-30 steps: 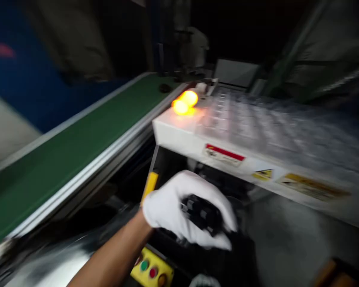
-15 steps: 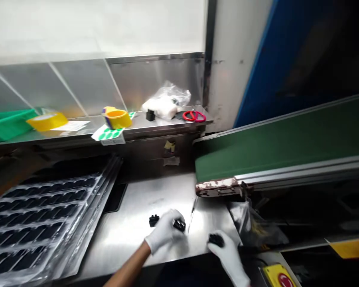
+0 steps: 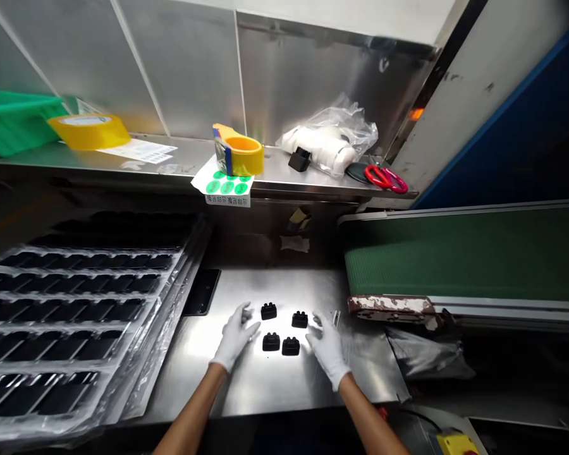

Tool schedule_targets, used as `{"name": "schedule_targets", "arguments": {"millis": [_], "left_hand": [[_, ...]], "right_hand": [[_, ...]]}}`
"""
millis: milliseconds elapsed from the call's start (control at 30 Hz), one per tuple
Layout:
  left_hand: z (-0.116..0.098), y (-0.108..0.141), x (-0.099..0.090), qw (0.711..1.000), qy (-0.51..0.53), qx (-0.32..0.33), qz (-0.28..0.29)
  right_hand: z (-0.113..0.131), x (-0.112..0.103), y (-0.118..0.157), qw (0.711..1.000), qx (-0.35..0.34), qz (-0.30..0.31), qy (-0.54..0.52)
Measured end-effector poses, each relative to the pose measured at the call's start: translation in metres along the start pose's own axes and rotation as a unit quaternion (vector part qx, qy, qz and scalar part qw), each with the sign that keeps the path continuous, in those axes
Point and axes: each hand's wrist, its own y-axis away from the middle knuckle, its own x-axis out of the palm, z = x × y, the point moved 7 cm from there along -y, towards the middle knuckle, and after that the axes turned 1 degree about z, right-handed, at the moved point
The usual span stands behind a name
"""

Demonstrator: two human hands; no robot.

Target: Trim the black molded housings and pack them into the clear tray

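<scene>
Several small black plastic parts, each with little knobs on top, stand in a loose group on the metal worktop (image 3: 246, 385). My left hand (image 3: 236, 335), in a white glove, is just left of the group, fingers apart and holding nothing. It is nearest the back left part (image 3: 268, 311) and the front left part (image 3: 270, 342). My right hand (image 3: 329, 346), also gloved, is open on the other side, with its fingers close to the back right part (image 3: 299, 319). A front right part (image 3: 291, 346) sits between the hands.
Stacked clear trays (image 3: 118, 354) of black pieces fill the left, beside a black flat device (image 3: 203, 292). A green conveyor belt (image 3: 464, 253) is at right. The back shelf holds a tape dispenser (image 3: 244, 155), green stickers (image 3: 227, 188), a plastic bag (image 3: 332, 139) and red scissors (image 3: 386, 179).
Both hands held black parts earlier; these now stand on the worktop and the hands have let go. My right hand has moved inward beside the group. The camera view has tilted and shifted.
</scene>
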Motion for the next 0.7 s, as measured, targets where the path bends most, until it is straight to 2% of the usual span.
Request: {"name": "schedule_targets", "arguments": {"millis": [100, 200, 267, 300, 333, 400, 500, 533, 600, 667, 700], "left_hand": [[0.015, 0.02, 0.019, 0.999, -0.017, 0.018, 0.046], [0.021, 0.023, 0.046, 0.996, -0.02, 0.015, 0.085], [0.021, 0.025, 0.058, 0.995, -0.015, 0.002, 0.101], [0.021, 0.028, 0.062, 0.994, -0.013, -0.006, 0.105], [0.021, 0.034, 0.065, 0.994, -0.011, -0.014, 0.105], [0.025, 0.051, 0.076, 0.994, -0.005, -0.034, 0.103], [0.037, 0.083, 0.116, 0.992, 0.017, -0.063, 0.107], [0.04, 0.093, 0.136, 0.991, 0.028, -0.07, 0.107], [0.043, 0.111, 0.184, 0.989, 0.059, -0.083, 0.106], [0.039, 0.131, 0.242, 0.982, 0.096, -0.101, 0.129], [0.035, 0.143, 0.274, 0.972, 0.129, -0.126, 0.149]], "right_hand": [[-0.008, 0.024, 0.021, 0.999, 0.018, 0.037, -0.028], [-0.012, 0.043, 0.027, 0.994, 0.047, 0.057, -0.075], [-0.013, 0.037, 0.033, 0.987, 0.072, 0.059, -0.132], [-0.013, 0.027, 0.039, 0.98, 0.083, 0.061, -0.17], [-0.012, 0.013, 0.048, 0.971, 0.092, 0.062, -0.21], [-0.013, -0.029, 0.073, 0.95, 0.103, 0.054, -0.289], [-0.028, -0.109, 0.127, 0.913, 0.117, 0.011, -0.39], [-0.038, -0.136, 0.148, 0.888, 0.131, -0.015, -0.44], [-0.063, -0.189, 0.194, 0.815, 0.159, -0.084, -0.551], [-0.091, -0.243, 0.243, 0.746, 0.167, -0.167, -0.623], [-0.105, -0.272, 0.267, 0.732, 0.163, -0.208, -0.628]]}}
